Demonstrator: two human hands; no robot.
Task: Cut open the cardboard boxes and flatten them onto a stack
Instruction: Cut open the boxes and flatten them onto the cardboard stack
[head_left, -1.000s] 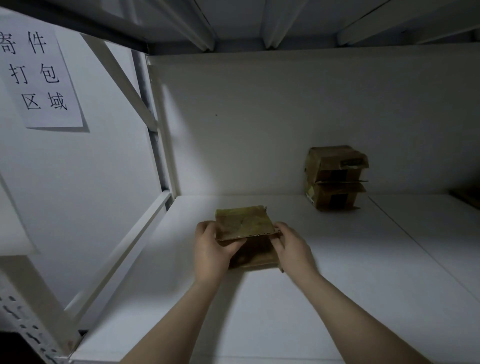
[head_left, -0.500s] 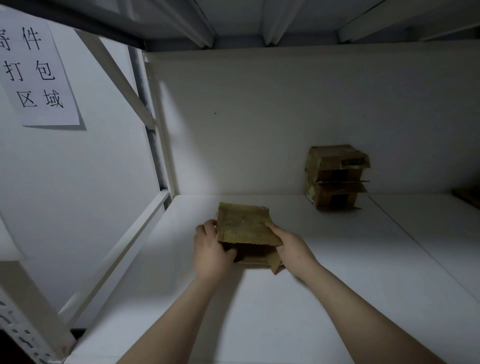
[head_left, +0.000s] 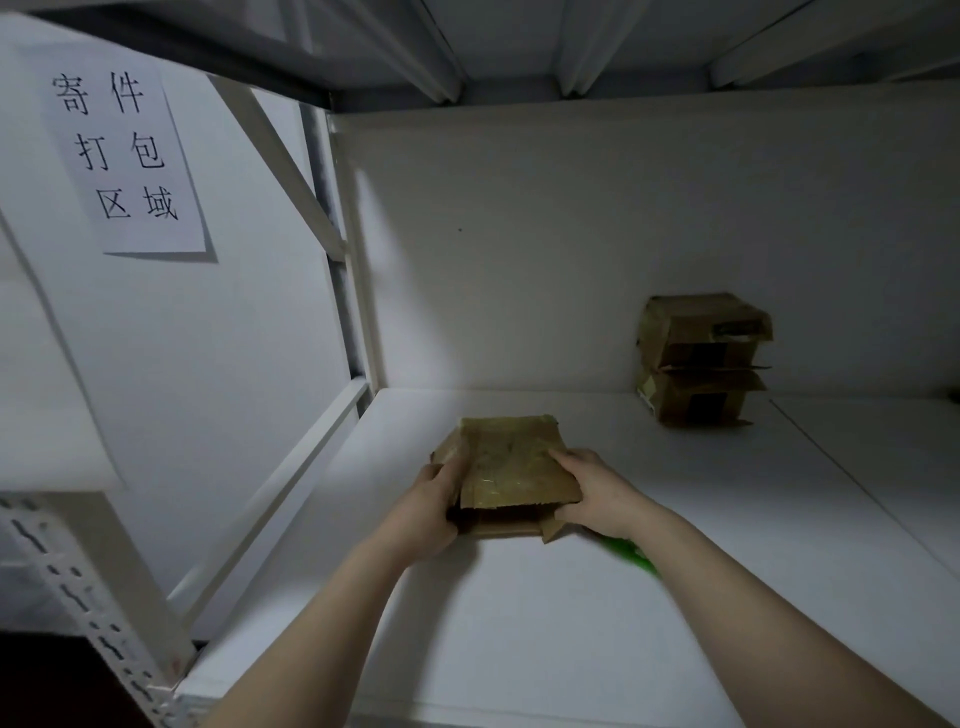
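Slid further up the left side of the cardboard box since half a second ago: left hand, fingers clamped round that side. Box at centre of frame, on the white shelf. Clamped on its right edge: right hand, thumb on top. Below that wrist, a blurred green thing. Upper right, two stacked boxes by the back wall.

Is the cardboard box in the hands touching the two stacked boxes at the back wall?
No, the left hand and right hand hold the cardboard box with bare white shelf between it and the stacked boxes.
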